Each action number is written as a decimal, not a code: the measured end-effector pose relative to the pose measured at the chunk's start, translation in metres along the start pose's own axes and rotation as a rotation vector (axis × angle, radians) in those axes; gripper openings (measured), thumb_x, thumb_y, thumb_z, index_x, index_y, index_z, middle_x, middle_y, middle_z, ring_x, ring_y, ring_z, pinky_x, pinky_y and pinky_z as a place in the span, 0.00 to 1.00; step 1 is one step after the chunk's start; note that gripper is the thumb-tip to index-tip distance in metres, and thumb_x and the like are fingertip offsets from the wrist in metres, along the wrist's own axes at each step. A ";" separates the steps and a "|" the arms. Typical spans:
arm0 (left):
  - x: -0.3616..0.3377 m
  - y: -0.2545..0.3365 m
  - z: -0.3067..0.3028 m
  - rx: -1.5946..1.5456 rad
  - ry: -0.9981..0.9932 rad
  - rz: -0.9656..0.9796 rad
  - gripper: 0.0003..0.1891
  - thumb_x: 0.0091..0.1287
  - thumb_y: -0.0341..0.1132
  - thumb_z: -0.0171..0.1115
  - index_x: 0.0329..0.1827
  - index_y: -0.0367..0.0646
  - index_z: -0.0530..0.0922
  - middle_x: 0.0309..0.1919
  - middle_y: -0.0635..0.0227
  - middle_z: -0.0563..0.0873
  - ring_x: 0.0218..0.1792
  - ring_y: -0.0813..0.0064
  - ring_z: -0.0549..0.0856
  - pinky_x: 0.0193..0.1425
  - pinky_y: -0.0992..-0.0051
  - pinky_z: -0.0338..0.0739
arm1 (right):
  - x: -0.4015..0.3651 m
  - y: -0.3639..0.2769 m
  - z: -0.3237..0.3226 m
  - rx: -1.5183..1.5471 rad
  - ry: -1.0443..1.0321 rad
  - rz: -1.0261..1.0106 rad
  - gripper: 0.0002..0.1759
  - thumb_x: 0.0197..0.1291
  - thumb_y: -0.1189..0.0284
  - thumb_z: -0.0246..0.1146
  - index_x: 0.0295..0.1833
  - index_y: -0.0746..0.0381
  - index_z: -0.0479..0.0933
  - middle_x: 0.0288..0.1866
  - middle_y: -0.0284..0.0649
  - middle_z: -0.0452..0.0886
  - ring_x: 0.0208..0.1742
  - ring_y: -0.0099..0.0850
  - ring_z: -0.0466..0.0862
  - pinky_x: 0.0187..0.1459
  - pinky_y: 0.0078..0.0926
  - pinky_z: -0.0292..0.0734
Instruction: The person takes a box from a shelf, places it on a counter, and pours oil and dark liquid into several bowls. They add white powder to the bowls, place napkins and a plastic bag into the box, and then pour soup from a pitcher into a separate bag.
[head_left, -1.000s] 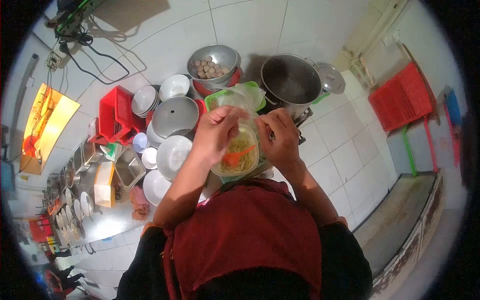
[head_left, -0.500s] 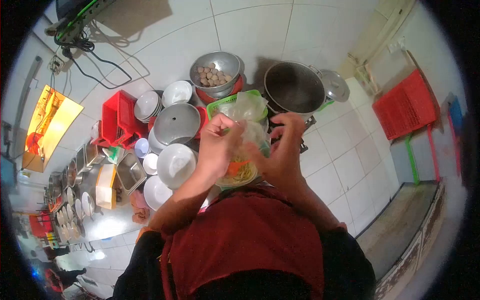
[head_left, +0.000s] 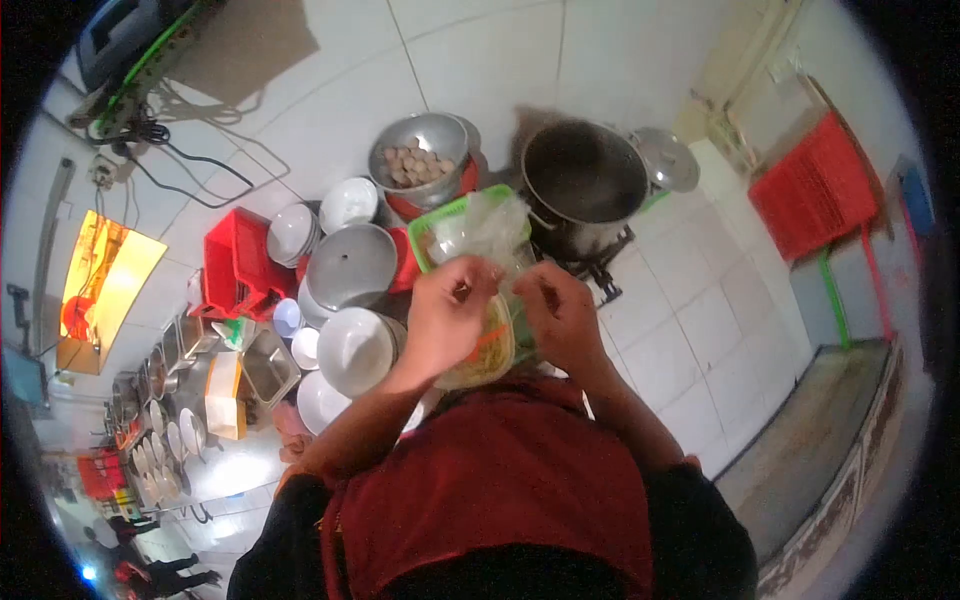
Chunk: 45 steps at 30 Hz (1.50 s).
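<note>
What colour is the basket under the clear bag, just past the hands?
Bright green: the basket shows best in the head view.

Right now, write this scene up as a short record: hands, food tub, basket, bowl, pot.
Left hand: curled, hiding part of the food tub; anything held is unclear
Right hand: curled, right of the left hand; anything held is unclear
Food tub: yellowish food inside
Green basket: clear plastic on it, beyond the hands
Metal bowl: round balls inside
Large pot: uncovered, right of the basket
</note>
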<state>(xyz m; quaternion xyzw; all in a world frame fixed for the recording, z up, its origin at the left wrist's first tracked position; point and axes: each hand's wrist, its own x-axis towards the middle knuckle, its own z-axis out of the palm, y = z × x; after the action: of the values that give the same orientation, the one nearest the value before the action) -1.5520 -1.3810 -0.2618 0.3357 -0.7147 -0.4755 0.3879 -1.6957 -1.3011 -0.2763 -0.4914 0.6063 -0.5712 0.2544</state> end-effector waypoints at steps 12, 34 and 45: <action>-0.040 -0.019 -0.039 0.244 0.252 0.385 0.04 0.60 0.25 0.60 0.37 0.36 0.78 0.29 0.62 0.81 0.33 0.64 0.83 0.37 0.68 0.76 | 0.030 0.023 0.054 -0.221 -0.057 -0.482 0.07 0.61 0.74 0.60 0.34 0.65 0.70 0.29 0.41 0.68 0.30 0.36 0.68 0.33 0.34 0.64; -0.254 0.106 -0.189 0.330 0.882 0.254 0.13 0.67 0.33 0.61 0.51 0.40 0.71 0.38 0.61 0.77 0.41 0.62 0.80 0.46 0.66 0.75 | -0.030 -0.084 0.225 -0.232 -0.700 -1.031 0.20 0.60 0.65 0.61 0.22 0.65 0.64 0.18 0.49 0.69 0.19 0.49 0.68 0.23 0.43 0.62; -0.314 0.252 -0.188 1.195 1.831 1.268 0.05 0.69 0.39 0.65 0.38 0.49 0.80 0.35 0.74 0.75 0.47 0.69 0.75 0.49 0.63 0.69 | -0.066 -0.069 0.307 0.119 -1.099 -1.603 0.13 0.53 0.71 0.63 0.28 0.58 0.63 0.25 0.42 0.66 0.25 0.45 0.70 0.24 0.46 0.62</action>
<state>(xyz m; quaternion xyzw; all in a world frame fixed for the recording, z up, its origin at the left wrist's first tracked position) -1.2665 -1.1118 -0.0522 0.2629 -0.3232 0.5955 0.6869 -1.3818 -1.3696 -0.2952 -0.9428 -0.1413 -0.2956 0.0621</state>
